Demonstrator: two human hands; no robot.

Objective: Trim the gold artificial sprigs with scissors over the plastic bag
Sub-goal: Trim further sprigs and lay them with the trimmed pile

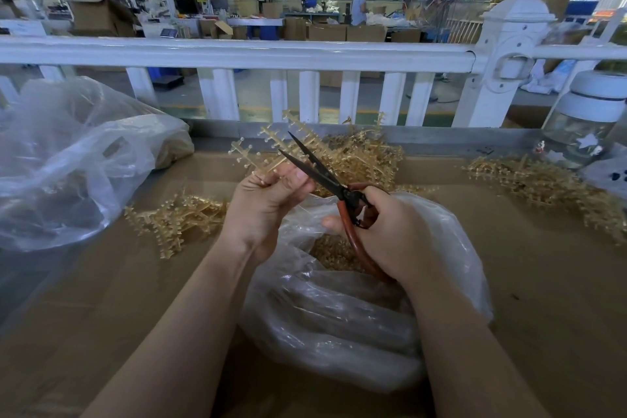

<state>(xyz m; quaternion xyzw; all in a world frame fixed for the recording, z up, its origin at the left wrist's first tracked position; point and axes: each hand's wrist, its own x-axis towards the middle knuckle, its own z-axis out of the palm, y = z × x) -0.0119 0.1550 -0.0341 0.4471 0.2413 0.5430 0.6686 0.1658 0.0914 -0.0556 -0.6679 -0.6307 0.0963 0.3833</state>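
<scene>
One gold branching plastic sprig [268, 149] pinched at its stem by left hand [268, 204], centre frame, above clear crumpled plastic bag [339, 322]. Red-handled black scissors [325, 176] gripped in right hand [390, 231], blades parted. Probably light, springy, brittle-tipped; best held low on stem.

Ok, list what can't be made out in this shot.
- Head view: the sprig's stem end, hidden inside the left hand.
- Scissors' handle loops, mostly covered by the right hand.
- Bag contents: only some gold bits show at its mouth; crinkled plastic and the right hand hide the rest.
- Jar contents, blurred near the right edge.
</scene>
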